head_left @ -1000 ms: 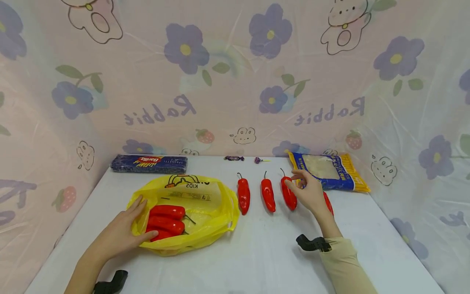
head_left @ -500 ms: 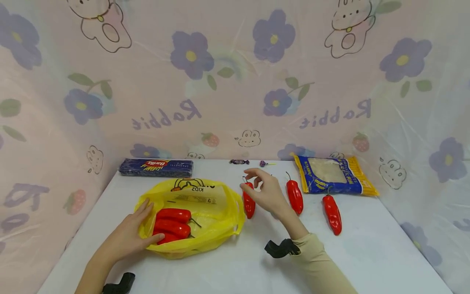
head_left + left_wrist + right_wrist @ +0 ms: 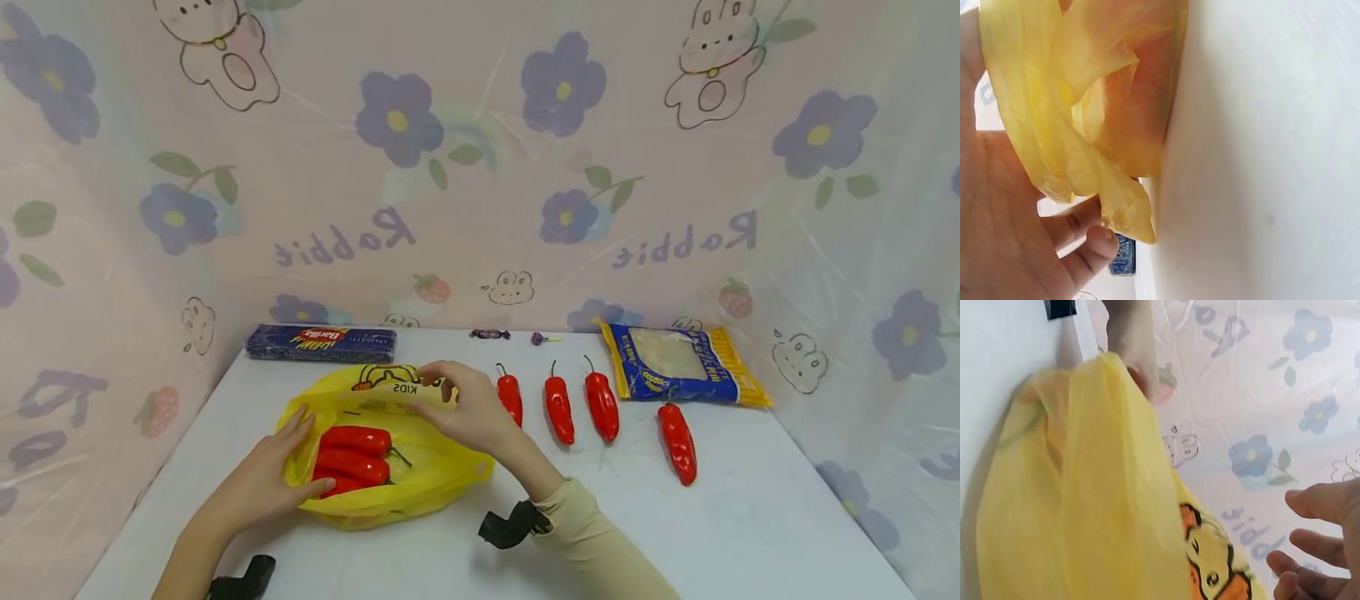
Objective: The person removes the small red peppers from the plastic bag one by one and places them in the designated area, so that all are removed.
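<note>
A yellow plastic bag (image 3: pixel 442 462) lies on the table with its mouth facing up, and several red chili peppers (image 3: pixel 356 437) are inside. At the bag's left rim, my left hand (image 3: pixel 258 479) is spread, its fingers and thumb over the edge; the thumb tip is by the lowest pepper. In the left wrist view the yellow film (image 3: pixel 1054 125) covers part of that hand. My right hand (image 3: pixel 472 408) hovers over the bag's right side with nothing in it, fingers loosely bent. It stands apart from the film (image 3: pixel 1085 487) in the right wrist view.
Right of the bag, several chili peppers lie in a row, among them one pepper (image 3: pixel 558 408) and another (image 3: pixel 678 442) further right. Along the back are a spaghetti pack (image 3: pixel 321 343), a wrapped candy (image 3: pixel 490 334), a lollipop (image 3: pixel 537 338) and a blue-yellow food packet (image 3: pixel 675 362).
My right hand has moved left, from above the peppers on the right to over the bag. The left hand stays at the bag's rim. The head view has shifted slightly.
</note>
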The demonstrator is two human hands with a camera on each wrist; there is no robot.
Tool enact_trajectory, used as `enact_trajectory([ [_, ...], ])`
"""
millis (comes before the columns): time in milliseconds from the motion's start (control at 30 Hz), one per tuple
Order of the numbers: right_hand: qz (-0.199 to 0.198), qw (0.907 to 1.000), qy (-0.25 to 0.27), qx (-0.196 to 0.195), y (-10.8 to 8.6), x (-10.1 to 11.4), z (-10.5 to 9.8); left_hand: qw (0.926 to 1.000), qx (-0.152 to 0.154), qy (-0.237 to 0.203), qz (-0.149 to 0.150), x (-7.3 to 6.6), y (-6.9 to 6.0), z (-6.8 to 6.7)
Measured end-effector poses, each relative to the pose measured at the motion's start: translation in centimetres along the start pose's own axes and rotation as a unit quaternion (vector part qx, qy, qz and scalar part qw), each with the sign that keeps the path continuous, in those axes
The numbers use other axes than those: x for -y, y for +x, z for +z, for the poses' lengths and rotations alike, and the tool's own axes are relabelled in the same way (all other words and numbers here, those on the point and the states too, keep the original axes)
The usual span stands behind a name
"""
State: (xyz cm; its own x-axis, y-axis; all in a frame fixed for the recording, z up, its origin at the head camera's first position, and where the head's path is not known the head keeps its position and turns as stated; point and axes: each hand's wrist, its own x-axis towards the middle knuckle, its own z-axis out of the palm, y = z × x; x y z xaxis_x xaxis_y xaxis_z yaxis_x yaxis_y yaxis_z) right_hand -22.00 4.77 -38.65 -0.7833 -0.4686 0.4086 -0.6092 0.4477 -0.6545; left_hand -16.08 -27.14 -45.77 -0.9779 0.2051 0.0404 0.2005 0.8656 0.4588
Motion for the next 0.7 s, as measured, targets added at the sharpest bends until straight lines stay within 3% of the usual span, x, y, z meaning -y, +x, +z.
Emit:
enact_trajectory([
  [267,-0.024,0.9970,-0.025,0.068,0.8,1.5,3.1,0.9997,-0.008,-0.013,0.022,0.2,0.3,-0.3],
  [500,0.031,0.9866,-0.051,0.151,1.3,0.8,6.1,0.9998,0.002,-0.015,0.017,0.4,0.3,-0.5],
  [700,0.071,0.9834,-0.073,0.151,1.0,0.3,7.7,0.9997,-0.002,-0.021,0.014,0.4,0.0,-0.1],
])
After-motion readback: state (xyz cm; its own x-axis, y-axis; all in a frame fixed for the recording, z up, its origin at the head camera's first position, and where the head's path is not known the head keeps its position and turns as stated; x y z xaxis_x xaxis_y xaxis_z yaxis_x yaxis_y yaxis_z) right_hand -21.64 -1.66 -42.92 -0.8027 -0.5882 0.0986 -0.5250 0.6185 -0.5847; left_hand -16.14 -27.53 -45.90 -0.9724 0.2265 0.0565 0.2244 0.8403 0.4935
